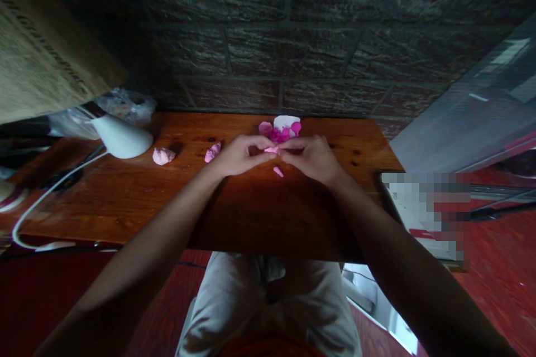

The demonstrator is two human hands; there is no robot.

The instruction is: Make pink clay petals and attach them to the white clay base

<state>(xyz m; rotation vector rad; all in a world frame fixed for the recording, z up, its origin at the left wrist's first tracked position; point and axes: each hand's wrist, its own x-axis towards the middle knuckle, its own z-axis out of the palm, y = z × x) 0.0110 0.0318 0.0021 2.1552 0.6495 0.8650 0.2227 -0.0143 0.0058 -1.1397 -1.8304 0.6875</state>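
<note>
Between the fingertips of my left hand [245, 154] and my right hand [310, 157] is a small pink piece of modelling clay [271, 150]. Both hands pinch it just above the wooden table. A second small pink clay piece [278, 171], tapered in shape, lies on the wood just below my fingers. Directly behind the hands sit bright pink flower-like clay shapes [281, 135] and a white piece [287, 121]. To the left of my left hand lies a pink clay lump [213, 152], and farther left a paler pink lump [163, 156].
The wooden table [125, 201] meets a dark brick wall [259, 50]. At left stand a white lamp base [121, 136] with a white cable [37, 209], a paper shade [50, 56] and a clear plastic bag [129, 106]. A partly pixelated object [427, 217] is beyond the right edge.
</note>
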